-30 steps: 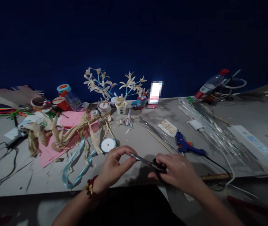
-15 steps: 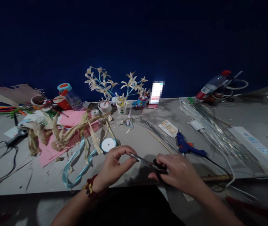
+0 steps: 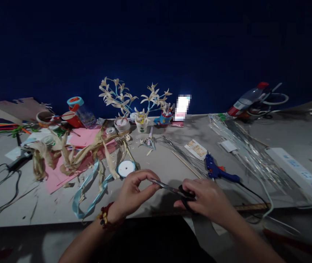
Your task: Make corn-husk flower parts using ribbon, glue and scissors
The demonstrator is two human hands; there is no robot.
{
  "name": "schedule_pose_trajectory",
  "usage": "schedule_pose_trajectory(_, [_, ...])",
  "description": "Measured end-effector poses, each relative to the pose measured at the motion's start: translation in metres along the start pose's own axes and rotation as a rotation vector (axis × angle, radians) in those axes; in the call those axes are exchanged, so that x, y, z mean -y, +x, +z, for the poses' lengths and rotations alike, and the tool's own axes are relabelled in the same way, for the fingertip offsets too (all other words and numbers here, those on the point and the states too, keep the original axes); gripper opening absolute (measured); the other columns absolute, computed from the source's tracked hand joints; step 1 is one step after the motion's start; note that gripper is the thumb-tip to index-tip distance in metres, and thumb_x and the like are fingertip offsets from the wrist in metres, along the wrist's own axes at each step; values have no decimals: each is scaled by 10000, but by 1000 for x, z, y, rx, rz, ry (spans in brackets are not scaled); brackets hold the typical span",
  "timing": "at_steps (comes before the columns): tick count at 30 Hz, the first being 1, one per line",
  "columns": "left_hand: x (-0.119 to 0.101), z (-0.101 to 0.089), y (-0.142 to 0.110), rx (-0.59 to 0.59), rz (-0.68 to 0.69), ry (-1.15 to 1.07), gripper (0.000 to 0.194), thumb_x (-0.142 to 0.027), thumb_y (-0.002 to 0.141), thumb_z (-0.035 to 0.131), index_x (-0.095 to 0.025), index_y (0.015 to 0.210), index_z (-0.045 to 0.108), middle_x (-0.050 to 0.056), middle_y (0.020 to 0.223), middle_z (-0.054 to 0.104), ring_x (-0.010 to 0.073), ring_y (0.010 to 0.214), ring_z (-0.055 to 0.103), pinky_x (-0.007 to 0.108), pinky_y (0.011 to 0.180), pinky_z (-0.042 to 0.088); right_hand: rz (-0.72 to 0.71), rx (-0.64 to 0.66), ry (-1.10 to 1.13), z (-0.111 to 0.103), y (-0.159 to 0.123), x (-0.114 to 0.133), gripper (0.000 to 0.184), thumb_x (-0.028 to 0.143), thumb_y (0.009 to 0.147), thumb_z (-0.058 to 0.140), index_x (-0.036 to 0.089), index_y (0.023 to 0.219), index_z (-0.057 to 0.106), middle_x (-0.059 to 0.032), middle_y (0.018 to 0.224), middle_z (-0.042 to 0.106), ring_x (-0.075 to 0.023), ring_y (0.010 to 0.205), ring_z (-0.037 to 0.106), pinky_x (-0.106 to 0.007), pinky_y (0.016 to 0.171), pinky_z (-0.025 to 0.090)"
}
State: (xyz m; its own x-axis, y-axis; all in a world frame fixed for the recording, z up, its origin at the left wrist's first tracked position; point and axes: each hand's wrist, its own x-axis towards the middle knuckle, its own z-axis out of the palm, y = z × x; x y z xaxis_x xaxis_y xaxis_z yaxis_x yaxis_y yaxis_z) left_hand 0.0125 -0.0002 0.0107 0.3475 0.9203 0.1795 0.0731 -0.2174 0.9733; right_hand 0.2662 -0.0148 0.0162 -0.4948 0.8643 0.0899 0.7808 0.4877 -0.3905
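Note:
Black-handled scissors (image 3: 169, 187) are in my right hand (image 3: 206, 201), whose fingers wrap round the handles. Their metal blades point left to the fingertips of my left hand (image 3: 135, 191). Those fingers are pinched together at the blade tips; what lies between them, if anything, is too small to make out. A beaded bracelet circles my left wrist. Just beyond my left hand lies a spool of pale blue ribbon (image 3: 126, 168), with its ribbon (image 3: 80, 199) looped toward the table's front edge. Dried corn husks (image 3: 73, 160) lie left of the spool.
A blue glue gun (image 3: 221, 171) with a cord lies right of my right hand, near bundled wires (image 3: 251, 153) and a white power strip (image 3: 295, 170). Husk flowers (image 3: 120, 93) stand at the back by a lit, blurred screen (image 3: 182, 107). Pink paper (image 3: 84, 137) lies under the husks.
The scissor handles have spread slightly in my right hand. My left hand stays almost in place at the blade tips.

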Motion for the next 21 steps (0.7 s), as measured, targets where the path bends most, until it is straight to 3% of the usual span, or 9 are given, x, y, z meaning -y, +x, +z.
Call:
schedule_pose_trajectory(8, [-3,-1,2,34,-2,2,124,-277,891,683,-169,830,685,80,856,743,193,831,673,306,802,503,-8,19,67,3,1,-4,421,585,835,711,220,668,584,25,589,647,-150,538,586,-265,527,291])
schedule_pose_trajectory(12, [-1,-1,0,29,-36,-70,142,-273,882,707,-171,792,665,66,837,744,181,824,667,302,820,494,84,34,166,0,2,-6,449,561,806,744,215,619,527,36,552,584,-142,523,533,-262,518,295])
schedule_pose_trajectory(16, [3,2,-3,4,-162,-301,173,-301,854,748,-163,793,663,57,823,714,171,799,645,294,794,501,238,-41,586,7,4,0,404,554,763,767,228,723,532,9,661,638,-156,567,560,-266,531,412])
schedule_pose_trajectory(19, [4,10,-3,-30,-227,-440,193,-303,817,785,-156,780,666,43,792,685,151,753,611,262,726,486,239,-160,1006,17,10,17,401,500,736,795,231,913,555,-51,864,714,-165,630,592,-302,595,505])
schedule_pose_trajectory(21, [4,16,-2,-59,-240,-490,201,-299,795,803,-154,762,668,32,766,668,136,722,580,239,683,461,236,-233,1096,23,15,30,379,436,740,797,232,951,558,-66,914,720,-162,641,581,-305,601,511])
